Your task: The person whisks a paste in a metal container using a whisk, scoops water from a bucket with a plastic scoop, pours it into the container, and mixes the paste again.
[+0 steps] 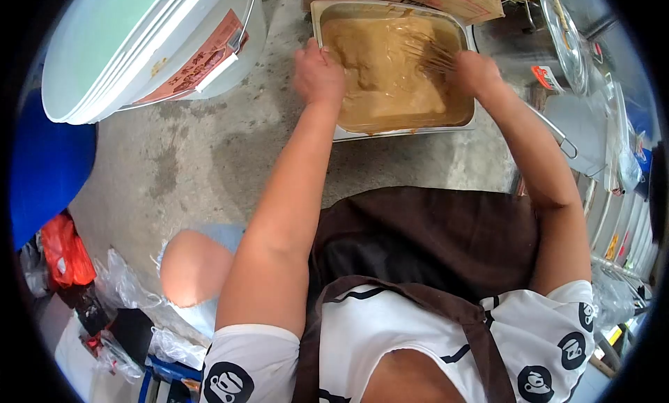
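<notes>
On the concrete floor stands a rectangular metal pan [408, 132] filled with a thick tan-brown sauce [390, 100]. My left hand [319, 74] is closed on the pan's left rim, the thumb at its edge. At the right side of the pan, my right hand [477, 74] grips a whisk [433, 54]. The whisk's wires reach into the sauce and are coated with it; its handle is hidden in my fist. Ridges and swirls mark the sauce's surface.
A large white bucket [240, 61] with a red label stands left of the pan. Cardboard [418, 0] lies behind it. A metal pot [512, 51] is at the right. Plastic bags [66, 253] and a blue container [49, 159] sit at the left.
</notes>
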Demonstrator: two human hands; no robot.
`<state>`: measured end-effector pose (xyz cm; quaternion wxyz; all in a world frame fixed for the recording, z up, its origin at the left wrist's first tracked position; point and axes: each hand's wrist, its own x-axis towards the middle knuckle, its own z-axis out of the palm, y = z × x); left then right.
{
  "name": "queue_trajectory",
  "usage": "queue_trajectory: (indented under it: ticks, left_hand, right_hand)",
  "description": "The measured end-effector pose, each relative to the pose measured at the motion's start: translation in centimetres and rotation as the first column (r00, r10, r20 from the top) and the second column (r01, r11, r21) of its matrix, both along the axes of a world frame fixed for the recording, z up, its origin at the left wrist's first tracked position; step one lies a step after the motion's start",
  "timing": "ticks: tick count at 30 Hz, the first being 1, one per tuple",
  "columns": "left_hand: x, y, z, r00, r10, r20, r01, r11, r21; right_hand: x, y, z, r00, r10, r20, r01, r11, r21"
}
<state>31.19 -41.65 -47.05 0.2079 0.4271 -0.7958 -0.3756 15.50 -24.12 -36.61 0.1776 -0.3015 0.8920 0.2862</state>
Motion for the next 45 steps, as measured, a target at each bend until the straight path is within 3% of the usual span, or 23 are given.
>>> queue_trajectory:
  ticks: [3, 5, 11, 15, 17, 20, 21, 22, 25, 34, 36, 45]
  left_hand:
    - [-0.2, 0.1, -0.6, 0.998, 0.02, -0.055, -0.023, 0.999, -0.049]
    - [-0.2, 0.0, -0.8, 0.998, 0.019, -0.058, -0.024, 0.997, -0.075]
    - [-0.2, -0.2, -0.7, 1.0, -0.017, -0.011, 0.016, 0.999, -0.042]
    - [0.0, -0.2, 0.1, 0.999, -0.053, 0.007, 0.053, 0.998, -0.017]
    - [-0.1, -0.2, 0.2, 0.997, -0.075, 0.035, 0.074, 0.997, 0.013]
    - [-0.2, 0.0, -0.3, 1.0, 0.028, -0.011, -0.029, 0.996, -0.085]
    - [0.0, 0.0, 0.4, 0.999, -0.002, 0.045, 0.005, 0.998, -0.057]
    - [0.3, 0.0, 1.1, 0.994, -0.035, 0.103, 0.037, 0.999, -0.024]
    - [0.5, 0.2, 1.0, 0.997, -0.021, 0.07, 0.025, 0.998, -0.057]
    - [0.3, 0.2, 1.0, 0.997, -0.01, 0.082, 0.013, 0.999, -0.042]
    - [0.4, 0.4, 1.4, 0.996, -0.002, 0.092, 0.005, 0.999, -0.032]
    - [0.1, 0.2, 0.5, 0.998, -0.006, 0.066, 0.009, 0.999, -0.045]
  right_hand:
    - [1.7, -2.3, 0.7, 0.999, 0.028, 0.045, -0.026, 0.998, -0.06]
    - [2.5, -3.7, 0.6, 0.984, 0.145, 0.106, -0.14, 0.989, -0.053]
    - [4.9, -4.9, -1.9, 0.957, 0.281, 0.074, -0.26, 0.941, -0.216]
    - [7.4, -4.8, 0.1, 0.96, 0.24, 0.142, -0.227, 0.969, -0.102]
    - [8.3, -3.5, 0.0, 0.93, 0.312, 0.192, -0.299, 0.95, -0.094]
    - [9.6, -1.3, 0.1, 0.917, 0.347, 0.195, -0.34, 0.938, -0.069]
    - [9.7, -1.1, 0.6, 0.935, 0.197, 0.295, -0.19, 0.98, -0.052]
    - [9.8, -0.5, 0.6, 0.935, 0.2, 0.292, -0.195, 0.98, -0.047]
    - [9.2, 2.0, 0.6, 0.938, 0.161, 0.306, -0.16, 0.987, -0.028]
    - [5.2, 6.1, 1.6, 0.993, 0.033, 0.109, -0.043, 0.996, 0.084]
    - [3.5, 6.2, 0.7, 1.0, 0.004, 0.03, -0.006, 0.997, 0.079]
    - [-0.6, 2.3, -2.3, 0.999, -0.03, 0.029, 0.032, 0.997, -0.071]
